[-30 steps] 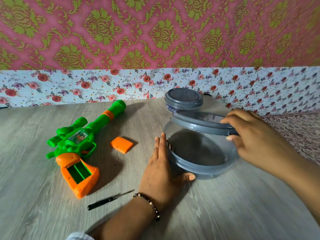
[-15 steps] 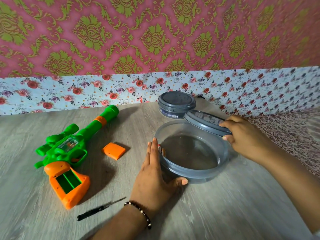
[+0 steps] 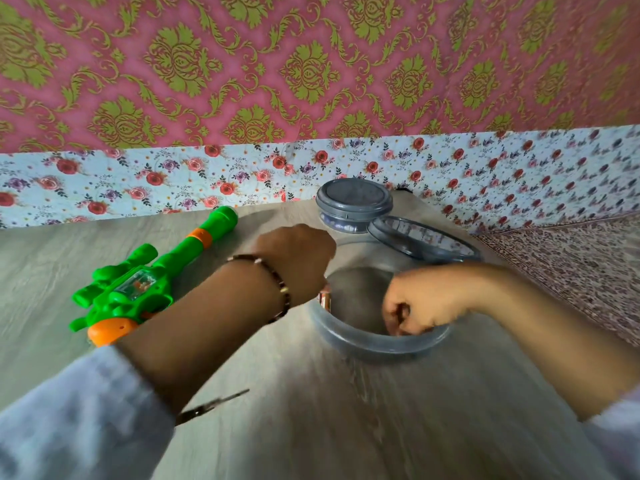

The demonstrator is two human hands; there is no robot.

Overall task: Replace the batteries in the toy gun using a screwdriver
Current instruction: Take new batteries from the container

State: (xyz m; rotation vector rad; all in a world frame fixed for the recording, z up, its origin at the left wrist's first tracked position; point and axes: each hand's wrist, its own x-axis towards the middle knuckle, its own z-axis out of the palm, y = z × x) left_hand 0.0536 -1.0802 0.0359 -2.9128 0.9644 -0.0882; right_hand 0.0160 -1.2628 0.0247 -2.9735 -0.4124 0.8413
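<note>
My right hand (image 3: 420, 303) pinches something small inside the round grey plastic tub (image 3: 377, 337); my left hand (image 3: 298, 258) grips a battery (image 3: 325, 301) at its rim

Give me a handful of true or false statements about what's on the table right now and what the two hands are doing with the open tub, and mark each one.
1. The right hand reaches down inside the open tub. True.
2. The tub's lid is pressed shut on the tub. False: it is off, lying tilted at the far rim.
3. The toy gun lies on the table to the left of the tub. True.
4. The left hand is holding the screwdriver. False: the screwdriver lies on the table near the left sleeve; the hand is up at the tub's left rim.
5. A second, smaller tub with its lid on stands behind the open one. True.
</note>
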